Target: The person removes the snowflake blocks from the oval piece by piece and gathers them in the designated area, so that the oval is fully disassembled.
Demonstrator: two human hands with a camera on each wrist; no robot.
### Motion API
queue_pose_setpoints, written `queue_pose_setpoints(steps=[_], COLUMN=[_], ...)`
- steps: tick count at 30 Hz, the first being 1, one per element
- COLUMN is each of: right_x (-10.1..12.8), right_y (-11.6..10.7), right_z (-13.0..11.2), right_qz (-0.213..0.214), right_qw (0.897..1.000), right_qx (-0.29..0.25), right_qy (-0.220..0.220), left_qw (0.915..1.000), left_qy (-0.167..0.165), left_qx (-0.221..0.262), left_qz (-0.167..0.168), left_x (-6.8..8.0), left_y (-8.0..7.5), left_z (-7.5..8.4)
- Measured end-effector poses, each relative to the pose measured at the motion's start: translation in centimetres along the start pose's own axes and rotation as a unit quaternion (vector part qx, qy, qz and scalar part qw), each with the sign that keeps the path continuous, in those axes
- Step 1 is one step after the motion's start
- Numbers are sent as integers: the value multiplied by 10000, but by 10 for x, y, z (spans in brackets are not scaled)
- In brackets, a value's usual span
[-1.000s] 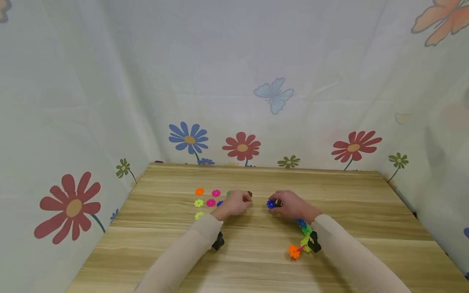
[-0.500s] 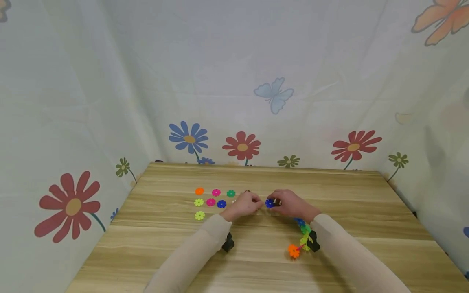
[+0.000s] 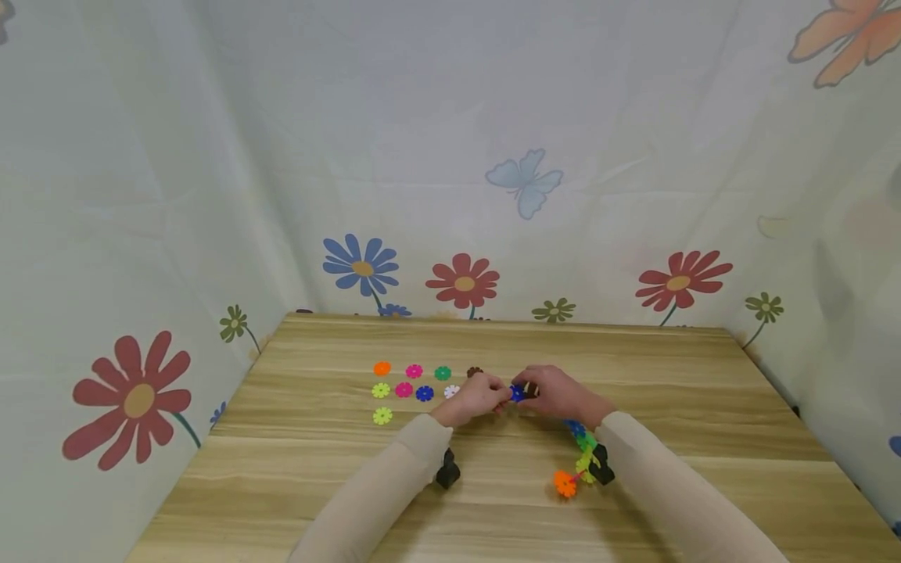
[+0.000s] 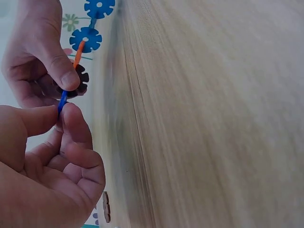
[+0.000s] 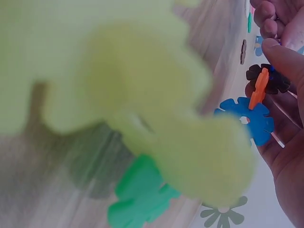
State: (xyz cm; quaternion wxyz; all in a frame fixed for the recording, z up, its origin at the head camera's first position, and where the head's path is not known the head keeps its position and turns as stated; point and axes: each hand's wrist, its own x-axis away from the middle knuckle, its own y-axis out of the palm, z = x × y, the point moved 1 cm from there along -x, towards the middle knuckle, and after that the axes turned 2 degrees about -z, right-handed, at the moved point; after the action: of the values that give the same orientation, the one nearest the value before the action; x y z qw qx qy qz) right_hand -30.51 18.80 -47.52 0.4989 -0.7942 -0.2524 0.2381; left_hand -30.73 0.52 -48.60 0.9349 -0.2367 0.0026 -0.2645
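Observation:
My left hand (image 3: 479, 395) meets my right hand (image 3: 559, 391) above the table, fingertips close together. Between them is a dark blue notched flower disc (image 4: 62, 100), its edge pinched by my left thumb and index finger. My right hand grips a brown disc (image 4: 83, 78) at the end of a chain of interlocking discs, right beside the blue one. From there the chain runs through an orange disc (image 5: 259, 88) and a lighter blue disc (image 5: 256, 121). Further along come a green disc (image 5: 140, 194) and a blurred yellow-green disc (image 5: 142, 71). An orange disc (image 3: 565, 483) ends it below my right wrist.
Loose discs lie in rows on the wooden table (image 3: 493, 508) left of my hands: orange (image 3: 382, 368), pink (image 3: 414, 371), green (image 3: 442, 373), brown (image 3: 475, 371), white (image 3: 451, 392), blue (image 3: 425, 393) and yellow-green (image 3: 382, 416) among them. A flowered curtain (image 3: 422, 156) hangs behind.
My left hand has moved right from over the loose discs to the blue disc at my right hand, uncovering green, blue and white discs. My right hand has stayed nearly still.

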Motion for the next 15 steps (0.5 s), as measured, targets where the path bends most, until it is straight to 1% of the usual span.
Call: queue_pose_setpoints(steps=[5, 9, 15], right_x=[0, 0, 1], right_y=[1, 1, 4], right_z=[0, 1, 6], right_qz=[-74, -69, 45], right_qw=[9999, 9998, 9997], right_qx=[-83, -195, -152], right_qy=[3, 77, 192], left_qw=[10000, 10000, 9991], left_qy=[-29, -11, 101], left_qx=[-15, 16, 407], left_qz=[3, -3, -43], left_x=[-3, -3, -2], left_y=[2, 1, 0], left_z=[-4, -4, -7])
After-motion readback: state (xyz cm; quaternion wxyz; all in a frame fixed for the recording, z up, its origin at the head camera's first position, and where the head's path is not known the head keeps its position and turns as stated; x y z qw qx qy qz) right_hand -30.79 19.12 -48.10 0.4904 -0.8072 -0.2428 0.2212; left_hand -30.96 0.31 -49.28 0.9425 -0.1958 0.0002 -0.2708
